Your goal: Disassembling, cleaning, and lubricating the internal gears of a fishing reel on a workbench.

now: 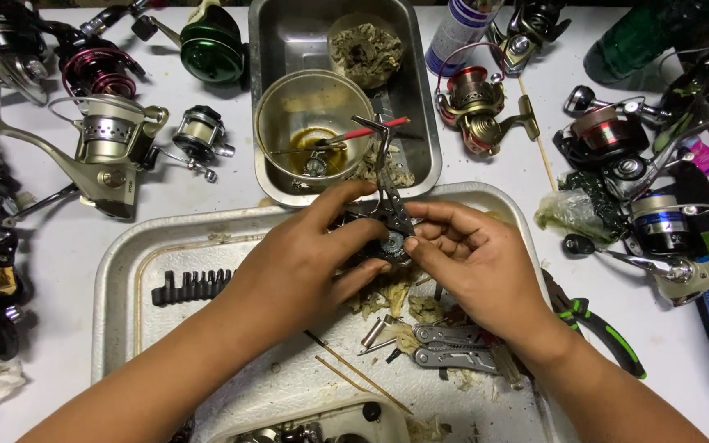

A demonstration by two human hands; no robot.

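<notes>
Hands over metal tray (125,262), left hand (301,262) gripping dark reel body (389,215), right hand (473,258) pinching its gear (391,243), folded multitool (453,344) below, desk (527,164) crowded with reels

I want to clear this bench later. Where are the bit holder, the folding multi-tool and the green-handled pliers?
Bit holder (193,286): head view, middle of the black bit row.
Folding multi-tool (453,346): head view, its grey handle.
Green-handled pliers (609,340): head view, on a handle.

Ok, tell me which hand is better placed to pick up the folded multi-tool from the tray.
Right, probably. The right hand sits almost directly above the multi-tool, which lies on the tray just below its wrist. The left hand grips the reel part from the other side, farther off.
</notes>
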